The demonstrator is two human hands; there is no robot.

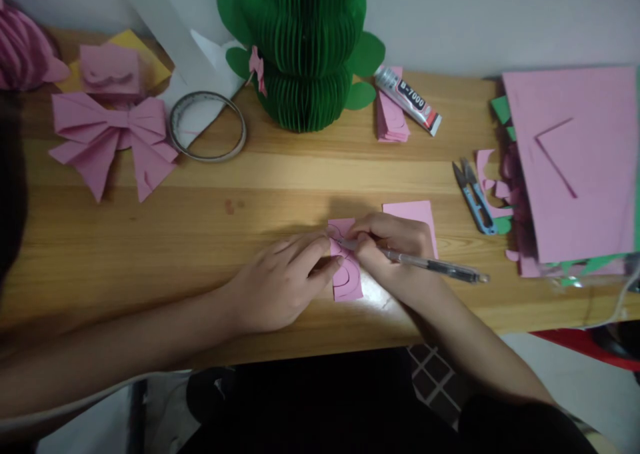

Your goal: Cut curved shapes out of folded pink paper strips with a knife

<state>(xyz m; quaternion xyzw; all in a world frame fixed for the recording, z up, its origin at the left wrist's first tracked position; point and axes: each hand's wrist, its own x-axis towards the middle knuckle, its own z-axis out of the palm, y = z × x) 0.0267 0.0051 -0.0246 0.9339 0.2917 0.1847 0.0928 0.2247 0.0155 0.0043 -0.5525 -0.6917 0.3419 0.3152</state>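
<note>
The paper (349,286), a small pink piece marked with curved lines, is located on the table (200,221) near the front edge, between the two hands. It is pinned flat by the left hand (280,284): the fingers are extended, not curled around anything, and the fingertips are pressed on the left edge of the paper. The pen (430,264) is gripped by the right hand (393,241), the fingers being closed around the barrel near the tip; the tip is set on the upper part of the paper and the barrel is angled out to the right. A second pink piece (413,209) is partly covered by the right hand. Snips (475,197) are placed further right, beside a large pink sheet (575,161). A glue tube (407,99), a pink stack (390,117), a green paper model (305,54), a tape ring (207,126) and a pink bow (113,137) are arranged along the rear of the table, well apart from the hands.
</note>
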